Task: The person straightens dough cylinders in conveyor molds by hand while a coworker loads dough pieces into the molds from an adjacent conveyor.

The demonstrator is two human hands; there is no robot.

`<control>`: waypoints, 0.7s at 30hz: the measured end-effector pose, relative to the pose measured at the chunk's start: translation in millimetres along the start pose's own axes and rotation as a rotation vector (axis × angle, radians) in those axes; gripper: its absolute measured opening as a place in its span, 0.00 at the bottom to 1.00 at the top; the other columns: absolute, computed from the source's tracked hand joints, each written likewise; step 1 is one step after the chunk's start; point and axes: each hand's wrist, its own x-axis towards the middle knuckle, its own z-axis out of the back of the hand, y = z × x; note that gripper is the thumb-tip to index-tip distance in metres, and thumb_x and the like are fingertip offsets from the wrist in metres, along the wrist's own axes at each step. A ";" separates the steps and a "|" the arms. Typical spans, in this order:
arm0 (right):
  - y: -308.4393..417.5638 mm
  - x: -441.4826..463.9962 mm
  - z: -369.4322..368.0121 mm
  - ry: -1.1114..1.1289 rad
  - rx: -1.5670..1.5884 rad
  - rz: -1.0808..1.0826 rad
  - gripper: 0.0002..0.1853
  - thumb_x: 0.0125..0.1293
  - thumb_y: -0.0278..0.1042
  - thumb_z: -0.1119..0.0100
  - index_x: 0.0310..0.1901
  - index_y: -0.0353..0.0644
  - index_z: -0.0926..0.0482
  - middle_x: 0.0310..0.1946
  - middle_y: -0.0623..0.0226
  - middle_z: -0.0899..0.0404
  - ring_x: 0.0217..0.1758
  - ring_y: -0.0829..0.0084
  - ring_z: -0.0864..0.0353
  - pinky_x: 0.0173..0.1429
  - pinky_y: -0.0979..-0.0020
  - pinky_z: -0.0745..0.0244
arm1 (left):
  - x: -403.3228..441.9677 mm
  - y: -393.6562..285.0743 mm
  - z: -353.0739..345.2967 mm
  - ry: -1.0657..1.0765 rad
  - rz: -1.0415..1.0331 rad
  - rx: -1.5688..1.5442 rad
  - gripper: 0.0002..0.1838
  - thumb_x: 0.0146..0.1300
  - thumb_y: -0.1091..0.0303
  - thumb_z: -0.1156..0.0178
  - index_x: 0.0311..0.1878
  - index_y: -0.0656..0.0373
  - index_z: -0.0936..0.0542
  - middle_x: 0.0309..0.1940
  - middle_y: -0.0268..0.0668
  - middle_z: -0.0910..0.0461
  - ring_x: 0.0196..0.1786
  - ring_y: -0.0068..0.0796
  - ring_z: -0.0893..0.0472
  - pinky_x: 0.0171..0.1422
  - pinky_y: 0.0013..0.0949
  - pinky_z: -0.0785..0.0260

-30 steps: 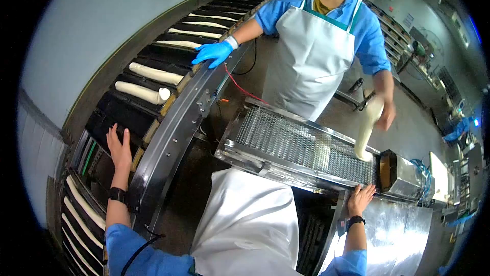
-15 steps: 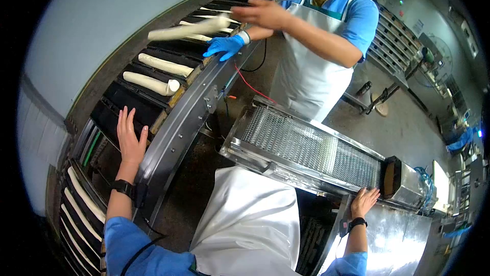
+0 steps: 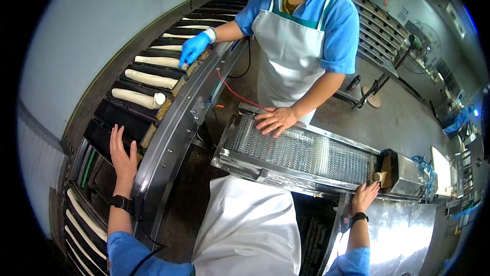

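My left hand (image 3: pixel 123 158) rests at the near side of the tray conveyor, fingers stretched out and holding nothing. It lies by an unfilled black tray (image 3: pixel 122 116). Beyond that tray lies a long pale dough roll (image 3: pixel 135 97) with one end folded over. My right hand (image 3: pixel 363 198) is open at the side of the metal mesh belt (image 3: pixel 301 148), near its outlet end. Just above my fingertips, the rounded end of a dough piece (image 3: pixel 377 177) shows at the mouth of the metal chute (image 3: pixel 411 176).
A co-worker in a white apron (image 3: pixel 288 46) stands across the mesh belt, one bare hand (image 3: pixel 278 121) on it and a blue-gloved hand (image 3: pixel 193 50) at the trays. More dough strips (image 3: pixel 84 209) lie in trays at lower left. The steel conveyor rail (image 3: pixel 168 133) runs between.
The co-worker has set a dough roll down in a tray and moved the bare hand onto the mesh belt. A dough end has appeared at the chute. My hands stay nearly in place.
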 end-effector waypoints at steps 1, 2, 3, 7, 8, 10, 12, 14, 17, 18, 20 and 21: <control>-1.3 1.7 -1.4 -0.018 0.021 -0.008 0.33 0.74 0.47 0.65 0.70 0.27 0.49 0.72 0.41 0.50 0.77 0.50 0.54 0.79 0.55 0.59 | -0.4 1.3 0.1 -0.009 -0.005 0.012 0.27 0.69 0.59 0.47 0.68 0.60 0.35 0.71 0.48 0.42 0.73 0.50 0.43 0.75 0.49 0.51; -2.2 3.6 -2.9 -0.034 0.043 -0.015 0.33 0.74 0.46 0.64 0.70 0.27 0.49 0.72 0.41 0.49 0.77 0.51 0.53 0.78 0.56 0.59 | -1.0 3.0 0.8 -0.017 -0.010 0.025 0.26 0.69 0.59 0.47 0.67 0.61 0.35 0.71 0.48 0.41 0.72 0.50 0.41 0.75 0.49 0.50; -2.4 5.6 -3.6 -0.034 0.046 -0.011 0.33 0.74 0.46 0.64 0.70 0.27 0.49 0.72 0.41 0.49 0.77 0.51 0.53 0.78 0.56 0.59 | -1.4 5.2 1.8 -0.019 -0.008 0.028 0.26 0.69 0.59 0.47 0.67 0.61 0.35 0.71 0.48 0.41 0.72 0.50 0.41 0.75 0.49 0.50; 2.6 15.2 -0.9 -0.039 0.060 -0.054 0.32 0.71 0.40 0.58 0.70 0.28 0.48 0.72 0.43 0.48 0.77 0.53 0.51 0.78 0.57 0.57 | -5.5 11.7 9.8 -0.084 0.030 -0.021 0.24 0.70 0.59 0.48 0.65 0.59 0.32 0.69 0.47 0.38 0.71 0.50 0.39 0.73 0.48 0.47; 4.0 18.9 3.6 -0.016 0.045 -0.081 0.33 0.70 0.39 0.57 0.70 0.27 0.48 0.72 0.44 0.47 0.76 0.53 0.50 0.78 0.57 0.56 | -7.5 13.2 12.5 -0.109 0.064 -0.059 0.23 0.70 0.59 0.48 0.65 0.59 0.32 0.69 0.47 0.38 0.71 0.49 0.38 0.73 0.47 0.46; 5.0 25.2 1.5 -0.017 0.042 -0.101 0.34 0.66 0.34 0.53 0.71 0.29 0.49 0.72 0.46 0.47 0.76 0.54 0.49 0.77 0.57 0.55 | -14.1 19.8 15.2 -0.124 0.063 -0.069 0.23 0.70 0.60 0.48 0.65 0.59 0.31 0.69 0.47 0.38 0.70 0.49 0.38 0.73 0.47 0.45; 5.0 27.2 -0.1 -0.052 0.064 -0.063 0.33 0.65 0.31 0.54 0.71 0.31 0.49 0.72 0.46 0.47 0.76 0.54 0.50 0.77 0.57 0.54 | -20.1 25.0 20.3 -0.136 0.061 -0.078 0.22 0.70 0.60 0.48 0.64 0.58 0.31 0.69 0.47 0.37 0.70 0.49 0.37 0.72 0.47 0.44; 1.1 33.8 -6.9 -0.093 0.109 -0.016 0.33 0.63 0.27 0.56 0.71 0.37 0.45 0.72 0.46 0.47 0.77 0.52 0.52 0.76 0.56 0.53 | -24.7 25.6 26.0 -0.167 0.129 -0.108 0.21 0.71 0.61 0.48 0.64 0.58 0.31 0.69 0.47 0.37 0.70 0.49 0.36 0.72 0.47 0.44; -9.7 52.0 -21.5 -0.141 0.072 0.206 0.32 0.62 0.25 0.56 0.70 0.40 0.42 0.72 0.46 0.47 0.77 0.48 0.53 0.76 0.53 0.53 | -32.5 32.1 26.4 -0.209 0.164 -0.108 0.21 0.71 0.61 0.48 0.63 0.58 0.30 0.68 0.47 0.37 0.69 0.49 0.35 0.71 0.46 0.43; -4.8 51.8 -16.1 -0.156 0.133 0.274 0.29 0.59 0.23 0.55 0.65 0.41 0.35 0.70 0.48 0.43 0.75 0.44 0.50 0.75 0.51 0.51 | -35.0 33.0 28.6 -0.213 0.169 -0.105 0.21 0.71 0.61 0.48 0.63 0.58 0.30 0.68 0.47 0.37 0.69 0.49 0.35 0.71 0.46 0.43; 18.4 47.8 14.1 -0.056 0.062 0.340 0.28 0.56 0.21 0.53 0.61 0.39 0.33 0.67 0.51 0.38 0.73 0.45 0.47 0.74 0.52 0.49 | -40.0 33.3 32.8 -0.210 0.145 -0.125 0.21 0.71 0.61 0.47 0.63 0.58 0.30 0.68 0.47 0.36 0.69 0.48 0.35 0.71 0.46 0.43; 24.4 47.9 22.9 0.044 -0.012 0.402 0.26 0.52 0.19 0.51 0.57 0.38 0.30 0.64 0.53 0.34 0.72 0.46 0.45 0.73 0.52 0.46 | -41.7 32.6 34.7 -0.215 0.151 -0.124 0.21 0.71 0.61 0.47 0.63 0.58 0.30 0.68 0.47 0.36 0.69 0.48 0.35 0.71 0.46 0.43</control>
